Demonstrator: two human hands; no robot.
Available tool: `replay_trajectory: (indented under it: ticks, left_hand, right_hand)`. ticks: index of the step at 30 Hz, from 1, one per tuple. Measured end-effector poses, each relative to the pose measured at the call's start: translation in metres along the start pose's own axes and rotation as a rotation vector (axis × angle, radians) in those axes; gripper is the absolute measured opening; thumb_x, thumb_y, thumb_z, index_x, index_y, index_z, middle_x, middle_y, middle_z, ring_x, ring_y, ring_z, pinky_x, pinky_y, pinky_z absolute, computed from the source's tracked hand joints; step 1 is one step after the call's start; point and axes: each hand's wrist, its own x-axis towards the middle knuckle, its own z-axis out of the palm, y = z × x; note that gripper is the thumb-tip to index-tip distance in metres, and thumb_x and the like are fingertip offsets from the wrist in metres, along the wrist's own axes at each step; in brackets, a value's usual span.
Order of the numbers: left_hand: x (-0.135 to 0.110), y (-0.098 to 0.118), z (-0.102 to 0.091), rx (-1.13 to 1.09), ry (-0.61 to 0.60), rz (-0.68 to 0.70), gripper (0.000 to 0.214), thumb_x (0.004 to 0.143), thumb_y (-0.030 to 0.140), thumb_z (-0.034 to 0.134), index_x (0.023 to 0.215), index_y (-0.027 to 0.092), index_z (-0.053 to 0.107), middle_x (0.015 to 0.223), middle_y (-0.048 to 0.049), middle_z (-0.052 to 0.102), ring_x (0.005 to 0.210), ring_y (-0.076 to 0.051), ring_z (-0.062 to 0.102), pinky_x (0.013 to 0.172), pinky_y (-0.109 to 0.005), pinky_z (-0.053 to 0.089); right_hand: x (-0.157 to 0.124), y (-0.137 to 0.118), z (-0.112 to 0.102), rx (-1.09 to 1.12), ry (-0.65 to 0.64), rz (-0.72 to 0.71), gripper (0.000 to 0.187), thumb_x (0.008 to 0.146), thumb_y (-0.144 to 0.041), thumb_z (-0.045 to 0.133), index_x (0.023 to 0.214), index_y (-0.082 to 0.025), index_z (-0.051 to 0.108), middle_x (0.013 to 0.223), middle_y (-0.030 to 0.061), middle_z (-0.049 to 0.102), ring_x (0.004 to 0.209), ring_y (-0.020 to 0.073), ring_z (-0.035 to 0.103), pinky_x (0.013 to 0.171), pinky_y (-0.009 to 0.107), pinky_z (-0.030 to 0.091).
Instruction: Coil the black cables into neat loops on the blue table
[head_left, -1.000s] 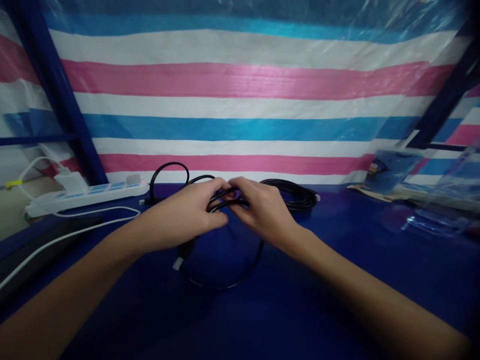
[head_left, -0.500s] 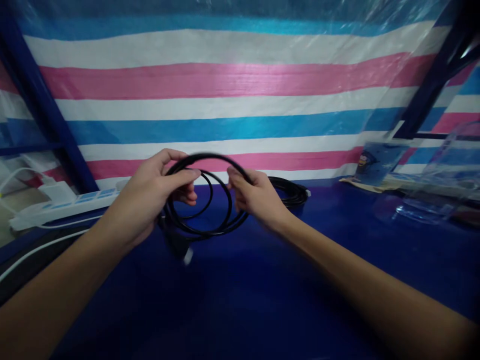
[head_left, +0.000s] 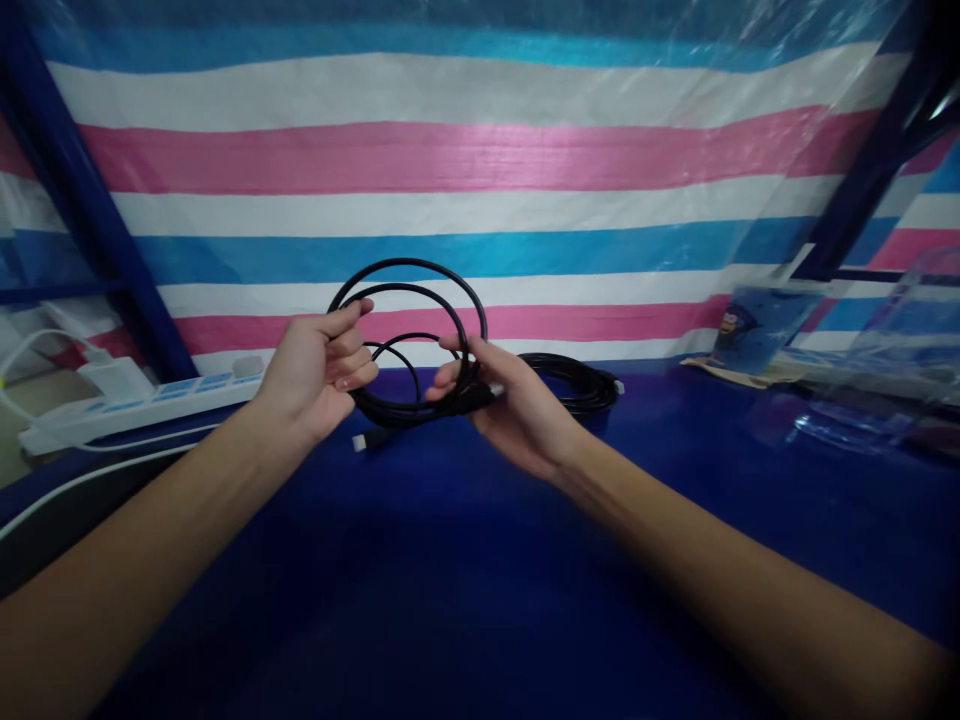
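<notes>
A black cable [head_left: 420,275] wound into a loose coil is held up above the blue table [head_left: 480,560]. My left hand [head_left: 315,370] pinches the coil's left side, fingers curled round the strands. My right hand [head_left: 510,405] is palm up under the coil's lower right, with fingers closed on the bundled strands. A light-coloured plug end [head_left: 360,441] sticks out below the coil on the left. Behind my right hand a second coiled black cable [head_left: 581,380] lies on the table.
A white power strip [head_left: 127,405] with a white adapter and white leads lies at the left edge. Clear plastic packaging [head_left: 862,400] and a blue packet [head_left: 757,325] sit at the right. A striped tarp hangs close behind; blue frame posts stand at both sides.
Both hands lifted the black cable off the table and gathered it into a coil held upright. My right hand turned palm up under it.
</notes>
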Motion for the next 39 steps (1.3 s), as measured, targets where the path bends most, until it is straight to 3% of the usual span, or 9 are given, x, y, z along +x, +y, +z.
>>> replay_trajectory:
  ticks: [5, 9, 14, 18, 21, 23, 29, 34, 39]
  left_hand:
    - [0.005, 0.004, 0.004, -0.215, 0.156, -0.023, 0.026, 0.09, 0.006, 0.037, 0.072, 0.013, 0.053, 0.035, 0.0091, 0.02, 0.028, -0.002, 0.017, 0.03, -0.014, 0.018]
    - [-0.01, -0.009, 0.017, -0.289, 0.203, 0.007, 0.031, 0.093, 0.006, 0.031, 0.07, 0.015, 0.049, 0.035, 0.0094, 0.02, 0.029, -0.003, 0.017, 0.032, -0.015, 0.019]
    - [-0.027, -0.02, 0.019, -0.053, -0.139, 0.041, 0.018, 0.09, 0.02, 0.048, 0.081, 0.014, 0.062, 0.041, 0.007, 0.035, 0.038, -0.006, 0.039, 0.046, -0.017, 0.041]
    - [-0.017, -0.01, -0.001, 0.16, -0.336, 0.237, 0.046, 0.087, 0.053, 0.048, 0.083, 0.013, 0.07, 0.082, -0.0089, 0.068, 0.085, -0.018, 0.063, 0.077, -0.027, 0.052]
    - [-0.01, -0.015, -0.009, 0.427, -0.337, 0.373, 0.03, 0.074, 0.037, 0.071, 0.097, 0.019, 0.07, 0.108, -0.0066, 0.067, 0.105, -0.021, 0.058, 0.083, -0.026, 0.049]
    - [-0.011, -0.024, -0.007, 0.526, -0.321, 0.363, 0.049, 0.064, 0.023, 0.079, 0.11, 0.025, 0.063, 0.113, -0.0045, 0.064, 0.097, -0.02, 0.062, 0.074, -0.025, 0.051]
    - [-0.014, -0.031, -0.003, 0.564, -0.147, 0.21, 0.011, 0.073, 0.023, 0.07, 0.072, 0.017, 0.061, 0.049, 0.0048, 0.043, 0.037, -0.005, 0.033, 0.034, -0.017, 0.023]
    - [0.0, -0.006, -0.02, 0.082, 0.061, 0.071, 0.023, 0.09, 0.014, 0.043, 0.071, 0.016, 0.056, 0.038, 0.0082, 0.025, 0.031, -0.005, 0.021, 0.034, -0.016, 0.028]
    - [-0.002, 0.017, -0.026, -0.078, 0.15, 0.183, 0.026, 0.089, 0.007, 0.041, 0.068, 0.014, 0.055, 0.039, 0.0061, 0.025, 0.034, -0.004, 0.019, 0.037, -0.015, 0.027]
  right_hand:
    - [-0.01, -0.001, 0.025, 0.258, -0.094, -0.019, 0.034, 0.087, -0.043, 0.036, 0.095, -0.017, 0.057, 0.094, 0.0093, 0.066, 0.093, 0.0204, 0.061, 0.086, 0.035, 0.045]
    - [-0.013, -0.001, 0.033, 0.132, 0.033, -0.093, 0.029, 0.077, -0.044, 0.062, 0.089, -0.019, 0.055, 0.083, 0.0044, 0.061, 0.086, 0.017, 0.058, 0.083, 0.031, 0.045]
    - [-0.01, -0.01, 0.019, 0.049, 0.246, -0.1, 0.012, 0.084, -0.025, 0.06, 0.082, -0.018, 0.05, 0.048, -0.0112, 0.023, 0.042, 0.0057, 0.024, 0.047, 0.02, 0.034]
    - [-0.013, -0.037, 0.001, -0.013, 0.104, -0.072, 0.007, 0.087, -0.023, 0.056, 0.089, -0.017, 0.054, 0.05, -0.0111, 0.013, 0.043, 0.0056, 0.007, 0.037, 0.019, 0.012]
    - [-0.017, -0.051, -0.008, -0.084, -0.026, -0.062, 0.007, 0.088, -0.023, 0.053, 0.091, -0.018, 0.056, 0.051, -0.0103, 0.012, 0.042, 0.0052, 0.005, 0.036, 0.018, 0.01]
    - [-0.019, -0.053, -0.011, -0.116, -0.095, -0.002, 0.008, 0.087, -0.024, 0.054, 0.092, -0.018, 0.056, 0.052, -0.0102, 0.012, 0.042, 0.0048, 0.005, 0.035, 0.018, 0.009]
    - [-0.019, -0.045, -0.009, -0.173, -0.226, 0.178, 0.013, 0.086, -0.024, 0.058, 0.078, -0.017, 0.05, 0.051, -0.0107, 0.016, 0.042, 0.0035, 0.007, 0.035, 0.017, 0.009]
    - [-0.018, -0.055, -0.008, -0.2, -0.076, 0.026, 0.016, 0.085, -0.018, 0.056, 0.077, -0.019, 0.043, 0.05, -0.0109, 0.016, 0.043, 0.0038, 0.008, 0.037, 0.018, 0.01]
    - [-0.023, -0.07, -0.017, -0.549, -0.115, 0.253, 0.017, 0.08, -0.02, 0.063, 0.088, -0.02, 0.048, 0.051, -0.0104, 0.024, 0.043, 0.0037, 0.014, 0.037, 0.018, 0.013]
